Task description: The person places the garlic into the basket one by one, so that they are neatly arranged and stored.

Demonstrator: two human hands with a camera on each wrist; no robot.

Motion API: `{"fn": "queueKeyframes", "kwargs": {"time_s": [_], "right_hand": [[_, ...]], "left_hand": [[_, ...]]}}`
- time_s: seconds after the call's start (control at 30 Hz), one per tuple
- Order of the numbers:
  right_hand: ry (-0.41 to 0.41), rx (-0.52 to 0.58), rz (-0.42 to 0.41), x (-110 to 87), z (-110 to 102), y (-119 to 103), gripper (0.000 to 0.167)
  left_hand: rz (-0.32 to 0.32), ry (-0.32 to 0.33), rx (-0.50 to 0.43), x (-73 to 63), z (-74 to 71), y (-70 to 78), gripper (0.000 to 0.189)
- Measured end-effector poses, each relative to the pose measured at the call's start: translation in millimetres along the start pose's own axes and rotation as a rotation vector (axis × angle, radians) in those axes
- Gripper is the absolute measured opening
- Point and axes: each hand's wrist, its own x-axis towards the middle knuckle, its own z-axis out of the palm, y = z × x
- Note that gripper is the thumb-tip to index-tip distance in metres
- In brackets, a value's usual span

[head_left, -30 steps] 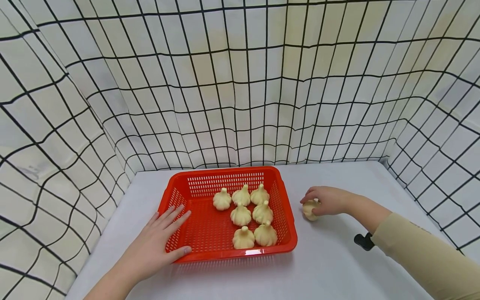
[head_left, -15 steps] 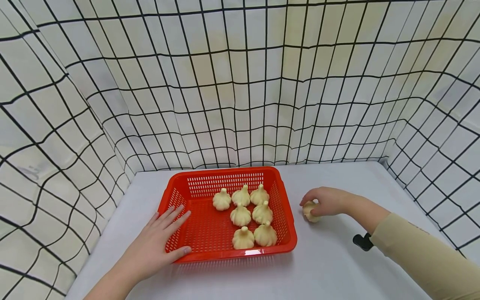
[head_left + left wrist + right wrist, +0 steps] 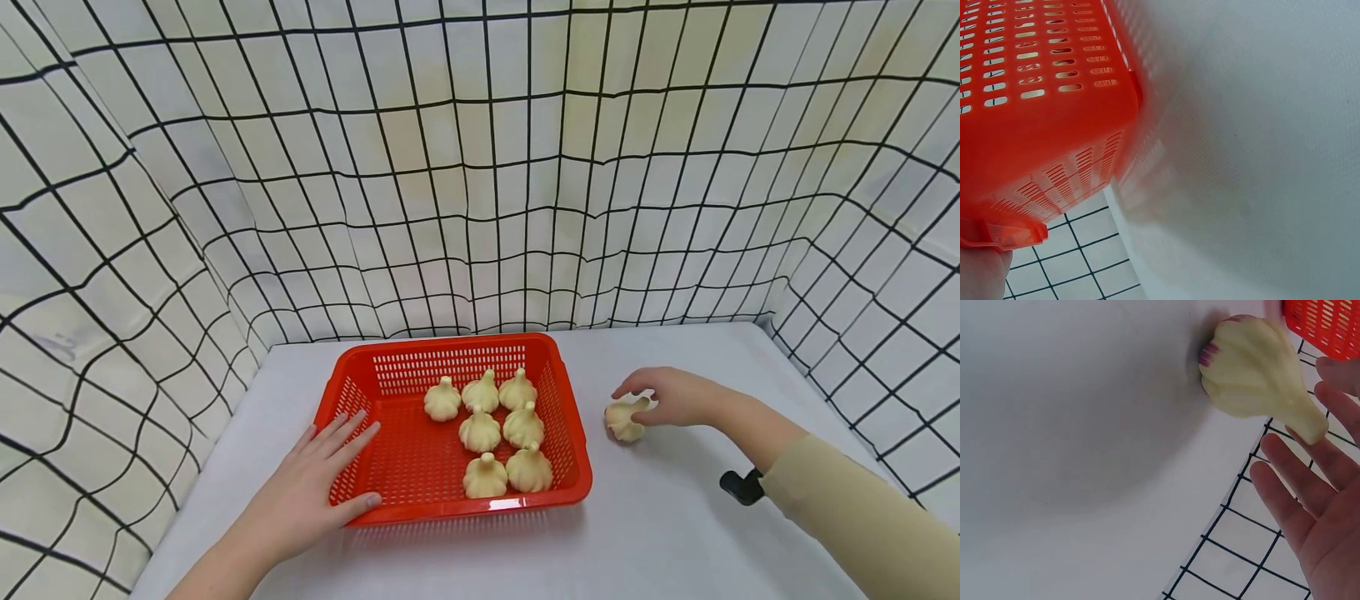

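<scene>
My left hand [image 3: 311, 483] rests with spread, straight fingers over the left end of a red plastic basket [image 3: 457, 508]. Several cream-coloured garlic bulbs stand stem-up inside, mostly toward the basket's right side; one garlic bulb [image 3: 442, 400] sits nearer the middle. To the right of the basket, a single garlic bulb [image 3: 624, 419] lies tilted on the white table. Around its stem end hovers my right hand [image 3: 678, 396], fingers spread and loosened. The right wrist view shows this bulb's purple-marked base on the table and its stem beside the extended fingers.
A black net [image 3: 480, 208] over white sheeting encloses the table's back and sides. The white tabletop [image 3: 675, 517] extends around the basket. A small black wrist device [image 3: 742, 487] sits below the right cuff.
My right hand has let go of the garlic bulb and drawn back up and to the right. The bulb now leans with its stem toward the hand. The left hand has stayed put.
</scene>
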Motion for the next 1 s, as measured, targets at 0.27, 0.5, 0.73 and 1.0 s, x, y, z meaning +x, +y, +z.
{"fn": "queueKeyframes", "kwargs": {"time_s": [0.27, 0.5, 0.73, 1.0], "right_hand": [[0.067, 0.039, 0.015, -11.2, -2.7, 14.7, 0.032], [0.114, 0.027, 0.001, -16.7, -0.3, 19.5, 0.028], [0.148, 0.014, 0.015, -19.1, 2.7, 24.3, 0.023], [0.182, -0.017, -0.006, -18.7, -0.7, 22.5, 0.023]], "left_hand": [[0.005, 0.001, 0.002, -0.1, 1.3, -1.0, 0.086], [-0.005, -0.007, 0.008, 0.0, -0.7, -0.3, 0.086], [0.003, -0.003, 0.012, 0.9, 1.1, -1.7, 0.086], [-0.009, -0.018, 0.025, 1.9, 1.3, -3.5, 0.087]]}}
